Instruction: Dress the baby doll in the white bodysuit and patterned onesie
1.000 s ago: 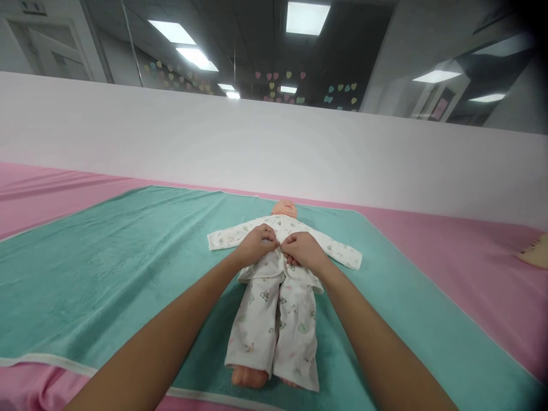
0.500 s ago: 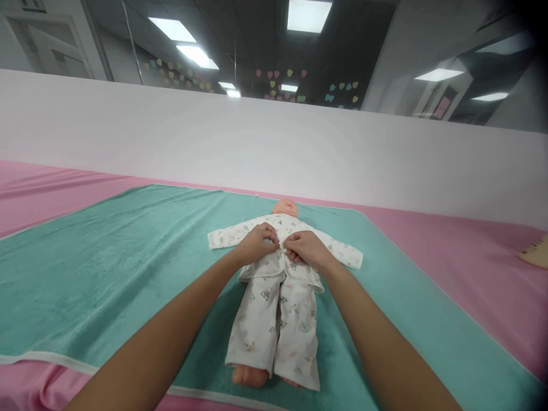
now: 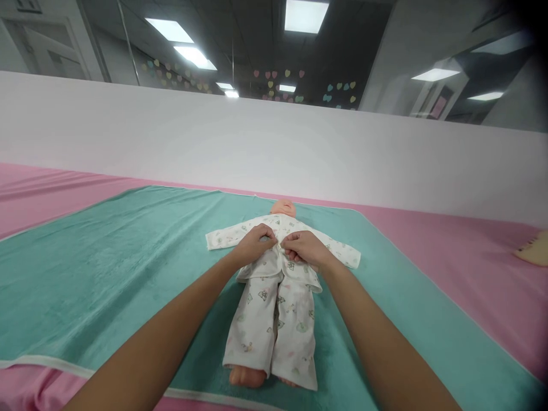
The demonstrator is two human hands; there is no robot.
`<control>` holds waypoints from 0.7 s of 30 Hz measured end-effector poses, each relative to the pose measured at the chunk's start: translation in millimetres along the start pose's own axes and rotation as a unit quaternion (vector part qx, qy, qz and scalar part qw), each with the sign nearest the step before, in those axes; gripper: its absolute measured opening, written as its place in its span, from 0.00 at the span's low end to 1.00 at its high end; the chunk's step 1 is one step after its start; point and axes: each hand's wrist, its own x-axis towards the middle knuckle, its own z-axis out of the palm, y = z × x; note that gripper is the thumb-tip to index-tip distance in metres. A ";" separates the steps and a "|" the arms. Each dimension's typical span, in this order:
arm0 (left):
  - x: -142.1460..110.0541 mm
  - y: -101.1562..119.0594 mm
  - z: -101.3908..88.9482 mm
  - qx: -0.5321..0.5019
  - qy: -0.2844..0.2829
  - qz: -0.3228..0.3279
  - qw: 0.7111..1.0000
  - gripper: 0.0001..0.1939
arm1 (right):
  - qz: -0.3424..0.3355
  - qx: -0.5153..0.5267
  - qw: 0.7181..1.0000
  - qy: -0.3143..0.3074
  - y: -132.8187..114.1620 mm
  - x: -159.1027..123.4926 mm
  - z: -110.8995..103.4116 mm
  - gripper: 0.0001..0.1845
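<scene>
A baby doll (image 3: 282, 208) lies on its back, its head away from me and its feet near me. It wears a white patterned pajama top (image 3: 261, 268) and matching pajama pants (image 3: 252, 325). Both sleeves stretch out to the sides. My left hand (image 3: 257, 244) pinches the front edge of the top at the chest. From the other side my right hand (image 3: 303, 246) pinches the opposite front edge, its fingertips close to the left ones. Below my hands the top's two front flaps part slightly. Whatever fastening sits between the fingertips is too small to make out.
Under the doll a teal blanket (image 3: 128, 274) with a white border is spread over a pink cloth (image 3: 462, 251). A low white wall (image 3: 257, 148) runs behind, with dark glass above it bearing heart stickers. At the right edge lies a beige object (image 3: 533, 249), partly cut off.
Both hands stay at the front of the top, with only slight finger movement. The whole view has shifted a little; the doll lies as before.
</scene>
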 end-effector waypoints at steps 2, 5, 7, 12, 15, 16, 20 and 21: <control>0.3 -0.5 0.1 -0.001 -0.001 0.001 1.000 0.07 | 0.001 0.005 1.000 -0.001 -0.2 0.0 -0.4 0.05; 1.0 -1.1 0.9 0.000 -0.001 0.009 1.000 0.08 | -0.002 0.014 1.000 -0.003 -0.4 0.0 -1.0 0.05; 1.4 -1.8 1.7 0.004 0.003 0.018 1.000 0.07 | -0.005 0.024 1.000 -0.008 0.3 0.6 -1.7 0.05; 0.5 -2.9 2.7 0.015 0.009 0.028 0.999 0.04 | -0.014 0.056 0.998 -0.019 4.4 2.8 -5.1 0.07; -0.6 -2.5 1.6 0.011 0.006 0.027 1.000 0.05 | -0.023 0.077 0.996 -0.032 6.2 3.7 -7.4 0.09; -0.8 -2.4 1.1 0.008 0.003 0.030 1.000 0.05 | -0.024 0.084 0.996 -0.035 6.8 4.0 -8.2 0.09; -0.3 -2.7 -0.2 -0.009 -0.018 0.043 0.999 0.05 | -0.020 0.118 0.992 -0.047 10.2 5.6 -12.3 0.12; 0.1 -3.1 0.0 -0.011 -0.021 0.044 0.999 0.05 | -0.020 0.130 0.990 -0.051 11.3 6.1 -13.6 0.12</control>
